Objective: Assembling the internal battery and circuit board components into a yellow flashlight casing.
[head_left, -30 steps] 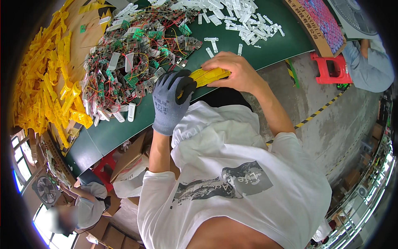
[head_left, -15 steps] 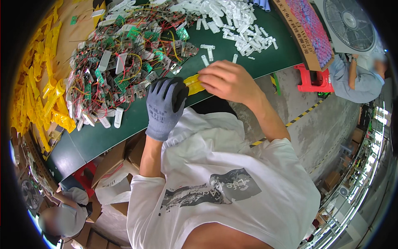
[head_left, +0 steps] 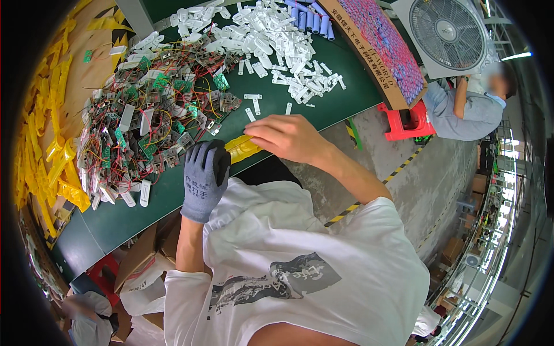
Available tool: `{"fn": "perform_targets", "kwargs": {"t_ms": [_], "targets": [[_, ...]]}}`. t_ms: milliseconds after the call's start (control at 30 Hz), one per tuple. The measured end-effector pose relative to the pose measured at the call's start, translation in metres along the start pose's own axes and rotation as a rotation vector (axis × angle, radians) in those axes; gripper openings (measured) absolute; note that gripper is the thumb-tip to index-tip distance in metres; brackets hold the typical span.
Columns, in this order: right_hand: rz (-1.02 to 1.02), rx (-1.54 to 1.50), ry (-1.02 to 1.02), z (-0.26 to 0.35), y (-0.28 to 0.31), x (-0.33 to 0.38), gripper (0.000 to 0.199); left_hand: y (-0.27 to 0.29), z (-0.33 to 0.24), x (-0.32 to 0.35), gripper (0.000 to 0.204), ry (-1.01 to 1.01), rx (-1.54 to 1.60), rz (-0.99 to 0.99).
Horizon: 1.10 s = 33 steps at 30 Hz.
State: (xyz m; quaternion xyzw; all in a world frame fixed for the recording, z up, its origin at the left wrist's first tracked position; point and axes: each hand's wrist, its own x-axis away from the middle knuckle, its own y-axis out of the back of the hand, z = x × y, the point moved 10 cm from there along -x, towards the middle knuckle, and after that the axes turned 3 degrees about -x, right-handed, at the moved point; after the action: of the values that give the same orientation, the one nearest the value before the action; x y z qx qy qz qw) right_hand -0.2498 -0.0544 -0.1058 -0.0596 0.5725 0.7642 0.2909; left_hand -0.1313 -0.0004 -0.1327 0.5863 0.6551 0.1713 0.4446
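Far left, at nine o'clock from the yellow piece in front of you, a heap of yellow strips (head_left: 43, 132) spills over a pale wooden board (head_left: 81, 109). Toward half past seven, a seated person in light clothing (head_left: 92, 323) and open cardboard boxes (head_left: 135, 254) sit below the green table (head_left: 358, 86). At ten o'clock, a tangled pile of circuit boards (head_left: 150, 115) trails red and yellow wires across the tabletop.

Your left hand (head_left: 203, 183), in a blue-grey glove with dark fingertips, is at eight o'clock, its fingers pressed side by side and curled around the left end of the yellow piece (head_left: 242, 149), which spans the gap between your hands near the table's front edge. At twelve o'clock lies a broad scatter of white plastic parts (head_left: 259, 43). Your bare right hand (head_left: 288, 138) reaches in from three o'clock, fingers close together and touching the piece's right end; the thumb is hidden, so whether they pinch cannot be told.

At one o'clock stand blue-purple cylinders (head_left: 314, 23); at two, a long carton (head_left: 378, 55) packed with pink and purple rounds. A red stool (head_left: 398, 124) is near three, a large grey fan (head_left: 447, 34) at two, and a co-worker in grey-blue (head_left: 470, 112) just above three.
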Motion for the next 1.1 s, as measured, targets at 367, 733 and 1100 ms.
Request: {"fn": "perform_targets", "kwargs": {"t_ms": [367, 733, 1100], "targets": [[-0.184, 0.117, -0.826, -0.161, 0.076, 0.031, 0.021, 0.008, -0.003, -0.008, 0.02, -0.011, 0.145, 0.023], [-0.425, -0.1, -0.787, -0.167, 0.07, 0.035, 0.018, 0.007, 0.0, -0.005, 0.018, 0.011, 0.127, 0.002], [-0.452, -0.152, -0.495, -0.108, 0.068, 0.031, 0.01, 0.011, -0.003, 0.003, 0.024, -0.006, 0.03, -0.07]]}}
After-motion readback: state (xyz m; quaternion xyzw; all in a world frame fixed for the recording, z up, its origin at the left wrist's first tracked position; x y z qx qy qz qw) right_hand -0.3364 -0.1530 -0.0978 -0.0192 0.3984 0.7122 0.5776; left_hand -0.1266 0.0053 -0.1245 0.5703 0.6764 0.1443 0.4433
